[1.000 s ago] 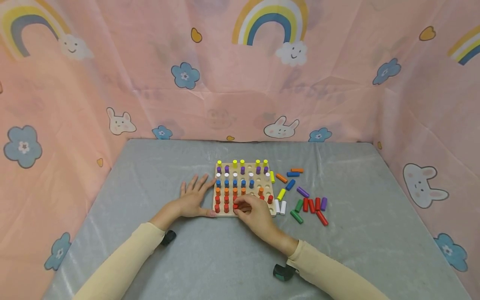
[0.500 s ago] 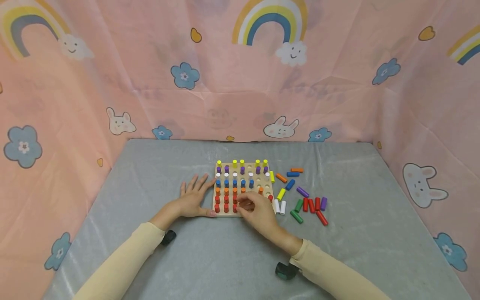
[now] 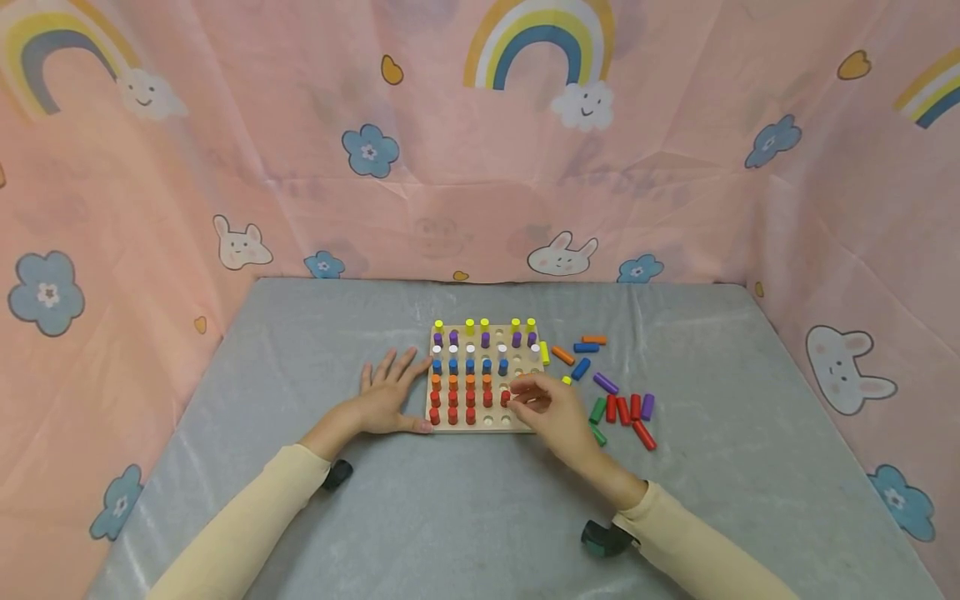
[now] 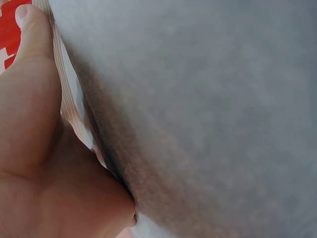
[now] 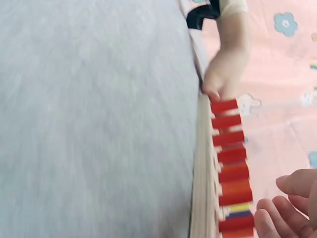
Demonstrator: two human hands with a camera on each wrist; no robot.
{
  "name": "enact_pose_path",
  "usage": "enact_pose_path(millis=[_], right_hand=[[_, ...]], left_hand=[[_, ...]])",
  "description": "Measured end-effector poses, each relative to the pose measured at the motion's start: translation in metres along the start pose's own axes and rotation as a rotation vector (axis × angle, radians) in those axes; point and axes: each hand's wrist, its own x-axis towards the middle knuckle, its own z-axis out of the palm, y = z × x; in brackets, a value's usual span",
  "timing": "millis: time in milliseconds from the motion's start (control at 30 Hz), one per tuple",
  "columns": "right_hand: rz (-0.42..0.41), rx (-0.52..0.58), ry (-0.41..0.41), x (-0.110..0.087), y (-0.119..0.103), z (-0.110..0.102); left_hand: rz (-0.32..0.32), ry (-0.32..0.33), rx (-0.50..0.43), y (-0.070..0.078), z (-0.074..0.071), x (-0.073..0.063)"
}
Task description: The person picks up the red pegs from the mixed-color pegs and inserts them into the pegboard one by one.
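Note:
A wooden pegboard [image 3: 516, 422] lies on the grey cloth, with rows of yellow, purple, white, blue, orange and red pegs standing in it. My left hand [image 3: 386, 402] rests spread against its left side, thumb at the near corner; the left wrist view shows the thumb [image 4: 34, 54] along the edge. Over the board's right part hovers my right hand [image 3: 555, 412], fingertips close to a red peg [image 3: 506, 398]. In the right wrist view its fingers [image 5: 267, 218] are loosely bent and apart from the thumb, with nothing seen between them. This hand hides the board's near right corner.
Loose pegs lie right of the board: several red pegs [image 3: 623, 412], green pegs [image 3: 597, 409], purple pegs [image 3: 606, 384], blue pegs [image 3: 581, 369], orange pegs [image 3: 563, 356] and yellow pegs [image 3: 544, 353]. A pink printed curtain [image 3: 450, 167] surrounds the table [image 3: 375, 517].
My right hand has left the third red peg in the nearest row and moved right across the board. That peg stands in its hole. The left hand has not moved.

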Motion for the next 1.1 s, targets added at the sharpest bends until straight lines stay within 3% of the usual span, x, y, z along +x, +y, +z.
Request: enact_pose_path(millis=[100, 467, 1100], right_hand=[[0.077, -0.017, 0.001, 0.000, 0.004, -0.013], [0.224, -0.080, -0.020, 0.001, 0.021, -0.056], [0.364, -0.125, -0.011, -0.008, 0.058, -0.110]], left_hand=[[-0.002, -0.006, 0.013, 0.000, 0.001, 0.001], [-0.010, -0.014, 0.013, 0.003, -0.003, -0.001], [-0.030, -0.013, 0.046, 0.011, -0.006, -0.004]])
